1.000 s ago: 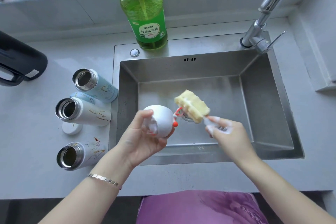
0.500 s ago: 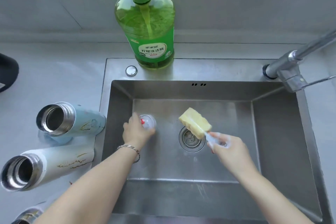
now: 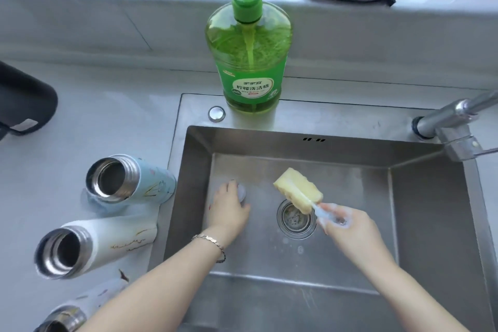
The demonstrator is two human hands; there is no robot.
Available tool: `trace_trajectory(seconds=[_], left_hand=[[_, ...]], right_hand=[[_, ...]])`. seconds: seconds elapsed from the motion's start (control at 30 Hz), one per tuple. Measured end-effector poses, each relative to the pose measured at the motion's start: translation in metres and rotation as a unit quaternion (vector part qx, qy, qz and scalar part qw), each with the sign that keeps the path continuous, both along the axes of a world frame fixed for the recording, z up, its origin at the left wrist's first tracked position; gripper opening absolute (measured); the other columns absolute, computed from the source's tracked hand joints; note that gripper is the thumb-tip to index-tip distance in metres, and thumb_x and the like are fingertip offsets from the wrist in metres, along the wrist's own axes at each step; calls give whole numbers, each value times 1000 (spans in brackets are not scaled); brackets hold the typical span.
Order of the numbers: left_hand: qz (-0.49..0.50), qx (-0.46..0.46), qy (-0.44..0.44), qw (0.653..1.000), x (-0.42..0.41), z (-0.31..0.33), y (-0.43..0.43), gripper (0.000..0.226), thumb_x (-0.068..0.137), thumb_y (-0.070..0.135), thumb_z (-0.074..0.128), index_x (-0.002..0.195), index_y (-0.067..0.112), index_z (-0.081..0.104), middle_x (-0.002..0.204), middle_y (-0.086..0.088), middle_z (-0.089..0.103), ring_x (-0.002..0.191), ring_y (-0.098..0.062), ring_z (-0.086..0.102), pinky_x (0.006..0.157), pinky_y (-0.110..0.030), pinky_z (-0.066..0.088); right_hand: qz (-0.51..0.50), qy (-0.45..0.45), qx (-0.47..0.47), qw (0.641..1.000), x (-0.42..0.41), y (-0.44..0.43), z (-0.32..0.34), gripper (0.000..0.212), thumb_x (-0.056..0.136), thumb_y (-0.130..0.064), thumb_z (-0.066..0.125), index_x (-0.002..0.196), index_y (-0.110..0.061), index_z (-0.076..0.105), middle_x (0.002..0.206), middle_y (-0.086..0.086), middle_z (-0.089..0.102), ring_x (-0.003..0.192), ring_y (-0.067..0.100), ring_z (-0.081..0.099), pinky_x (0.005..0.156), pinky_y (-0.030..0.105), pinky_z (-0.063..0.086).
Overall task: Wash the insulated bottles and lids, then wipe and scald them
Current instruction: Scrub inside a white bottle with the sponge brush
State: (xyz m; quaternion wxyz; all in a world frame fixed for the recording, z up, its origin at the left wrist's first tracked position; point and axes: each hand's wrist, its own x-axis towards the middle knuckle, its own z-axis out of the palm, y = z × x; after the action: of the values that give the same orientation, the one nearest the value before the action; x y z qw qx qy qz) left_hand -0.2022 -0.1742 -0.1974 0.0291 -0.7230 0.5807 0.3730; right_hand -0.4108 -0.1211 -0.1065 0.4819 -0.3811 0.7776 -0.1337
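The left hand [image 3: 229,210] covers a lid [image 3: 241,193] on the sink [image 3: 350,183] floor; I cannot tell if it grips. The right hand [image 3: 347,226] squeezes the soapy sponge brush [image 3: 297,191]. Open bottles [image 3: 145,186] lie left of both hands, probably unwashed. Wiping and scalding are left.

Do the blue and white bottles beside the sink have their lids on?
No, the blue bottle and the white bottle lie on the counter with bare, open steel mouths.

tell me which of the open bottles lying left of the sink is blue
The rearmost bottle, nearest the soap dispenser; the middle bottle and front bottle are white.
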Motion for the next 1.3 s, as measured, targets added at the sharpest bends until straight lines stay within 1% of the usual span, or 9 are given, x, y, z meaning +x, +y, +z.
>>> trace_trajectory(seconds=[0.17,0.4,0.53,0.73,0.87,1.0,1.1,1.17,1.3], left_hand=[[-66,-34,62,995,7,109,58,34,89,31,54,121,23,53,123,7,58,112,-12,53,91,-26,42],[-20,-339,-77,937,104,183,163,27,76,31,52,92,13,64,88,1,65,85,-16,55,69,-31,48],[86,-286,-174,938,152,169,194,23,71,10,76,88,4,61,84,-10,63,79,-34,59,66,-38,44],[50,-199,-156,966,169,138,199,13,81,4,68,82,-4,58,81,-21,59,84,-40,55,64,-45,43],[224,-184,28,957,156,153,189,16,89,13,61,79,1,58,75,-8,60,80,-31,55,63,-34,40],[344,-90,364,861,90,181,187,13,91,2,55,99,6,64,92,-5,67,87,-20,62,79,-35,56],[294,-61,431,851,35,191,186,15,91,2,55,93,12,66,87,-1,69,82,-13,65,77,-30,57],[259,-51,455,850,9,195,187,14,91,3,55,89,11,67,81,0,70,79,-11,66,78,-29,57],[223,-59,481,846,-12,197,185,21,90,-1,54,92,16,66,81,7,72,80,-6,67,78,-24,56]], right_hand=[[58,19,-20,998,16,22,33,25,83,-19,63,106,-29,68,66,-16,59,60,6,51,51,11,36],[130,24,-74,988,36,67,78,29,84,-17,62,110,-29,68,90,-7,66,83,9,56,67,21,41],[147,23,-81,986,41,93,87,29,83,-19,62,111,-29,68,88,-9,67,83,8,58,69,22,42],[162,30,-81,983,42,121,92,32,84,-19,61,113,-29,67,74,-20,57,69,-1,51,67,10,37],[92,45,-117,988,31,141,96,34,86,-14,59,117,-24,65,79,-2,62,73,14,53,65,20,39],[32,18,-195,980,42,153,99,39,90,-10,53,122,-29,60,68,2,62,60,19,49,56,21,36],[111,-10,-253,961,66,165,104,41,92,-7,51,121,-34,59,58,-20,53,60,0,49,56,11,35],[159,1,-298,941,69,177,107,42,90,-2,52,120,-30,61,72,-17,57,74,-3,52,64,7,36],[5,40,-234,971,18,166,105,41,89,-5,51,120,-29,62,64,2,51,54,9,41,53,15,33]])
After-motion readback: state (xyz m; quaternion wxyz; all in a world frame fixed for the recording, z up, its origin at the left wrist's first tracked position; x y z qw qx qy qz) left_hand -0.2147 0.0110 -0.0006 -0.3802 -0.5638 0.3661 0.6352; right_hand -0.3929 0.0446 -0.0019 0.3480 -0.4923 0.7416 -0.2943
